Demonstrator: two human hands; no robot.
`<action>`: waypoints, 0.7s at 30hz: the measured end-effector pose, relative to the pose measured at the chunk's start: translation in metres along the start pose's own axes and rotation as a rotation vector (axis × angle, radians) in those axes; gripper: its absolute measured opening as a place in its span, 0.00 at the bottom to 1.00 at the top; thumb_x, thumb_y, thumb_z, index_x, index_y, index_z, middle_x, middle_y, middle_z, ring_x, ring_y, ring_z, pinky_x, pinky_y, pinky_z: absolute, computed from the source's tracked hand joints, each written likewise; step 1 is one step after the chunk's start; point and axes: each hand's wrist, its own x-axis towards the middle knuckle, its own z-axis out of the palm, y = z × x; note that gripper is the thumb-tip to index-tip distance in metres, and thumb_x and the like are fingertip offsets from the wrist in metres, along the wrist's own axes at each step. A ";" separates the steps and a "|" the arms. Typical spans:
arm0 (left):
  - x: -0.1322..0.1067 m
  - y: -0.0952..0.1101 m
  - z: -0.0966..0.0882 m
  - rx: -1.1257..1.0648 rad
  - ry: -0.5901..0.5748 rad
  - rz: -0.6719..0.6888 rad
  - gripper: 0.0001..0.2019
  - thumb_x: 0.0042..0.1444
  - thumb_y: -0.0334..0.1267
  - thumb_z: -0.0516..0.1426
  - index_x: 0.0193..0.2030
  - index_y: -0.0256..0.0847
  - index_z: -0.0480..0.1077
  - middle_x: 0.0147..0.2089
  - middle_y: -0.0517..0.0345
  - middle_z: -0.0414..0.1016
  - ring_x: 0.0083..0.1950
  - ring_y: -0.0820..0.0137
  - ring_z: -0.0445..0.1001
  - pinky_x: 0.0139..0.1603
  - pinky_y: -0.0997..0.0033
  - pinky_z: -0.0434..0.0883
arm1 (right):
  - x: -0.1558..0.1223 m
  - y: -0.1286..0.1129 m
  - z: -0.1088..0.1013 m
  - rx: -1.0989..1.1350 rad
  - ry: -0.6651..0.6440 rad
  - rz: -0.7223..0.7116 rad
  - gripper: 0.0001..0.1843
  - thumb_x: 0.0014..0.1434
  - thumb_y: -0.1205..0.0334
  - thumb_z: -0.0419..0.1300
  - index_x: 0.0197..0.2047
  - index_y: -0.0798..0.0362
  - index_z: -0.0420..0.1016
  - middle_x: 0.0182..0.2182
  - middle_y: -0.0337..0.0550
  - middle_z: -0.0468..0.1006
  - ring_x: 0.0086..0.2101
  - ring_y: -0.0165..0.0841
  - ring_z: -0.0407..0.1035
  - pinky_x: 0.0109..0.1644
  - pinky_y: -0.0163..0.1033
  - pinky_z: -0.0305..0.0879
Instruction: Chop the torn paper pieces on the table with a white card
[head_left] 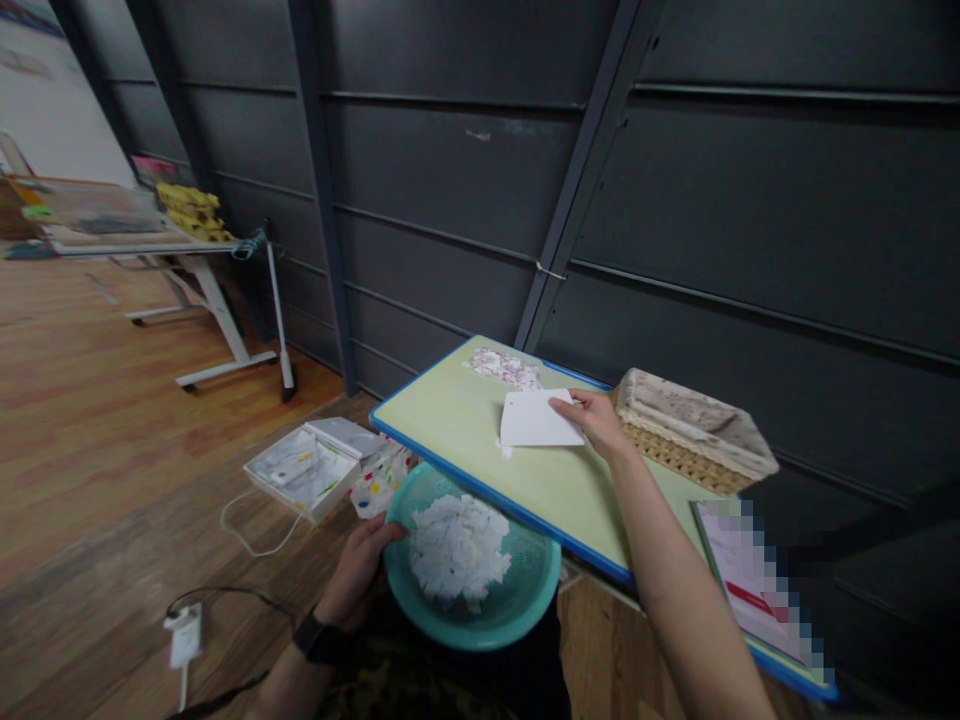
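Observation:
My left hand (369, 550) grips the left rim of a teal plastic colander (536, 590), held below the table's front edge. A heap of torn white paper scraps (459, 545) fills its middle. Over the yellow tabletop (442, 400), my right hand (592, 415) pinches a flat white card (536, 422) by its right edge. One rounded corner of the card has a small hole. A few white scraps (506, 452) lie by the card's lower left corner. Behind it, a pile of white and reddish paper bits (506, 368) is spread on the table.
A lined wicker basket (682, 450) stands at the table's back right, with a partly blurred booklet (742, 570) nearer. On the floor at left are an open white box (304, 470), a spotted bag (381, 478) and a power adapter (184, 635) with cables. A dark panelled wall (450, 170) rises behind.

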 end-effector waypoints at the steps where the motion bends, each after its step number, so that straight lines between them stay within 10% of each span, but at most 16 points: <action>1: -0.001 0.001 0.001 -0.008 -0.005 -0.004 0.07 0.44 0.32 0.59 0.32 0.38 0.75 0.15 0.66 0.71 0.15 0.74 0.67 0.17 0.75 0.65 | -0.001 -0.001 0.001 0.014 0.001 -0.004 0.24 0.37 0.48 0.70 0.34 0.57 0.77 0.25 0.45 0.79 0.22 0.33 0.69 0.22 0.34 0.60; 21: 0.003 0.000 -0.001 -0.020 -0.015 0.003 0.07 0.41 0.32 0.61 0.31 0.38 0.76 0.17 0.63 0.73 0.17 0.72 0.69 0.17 0.74 0.65 | -0.006 -0.006 0.000 -0.026 -0.089 0.051 0.23 0.36 0.50 0.70 0.33 0.57 0.78 0.23 0.44 0.78 0.20 0.33 0.69 0.21 0.34 0.59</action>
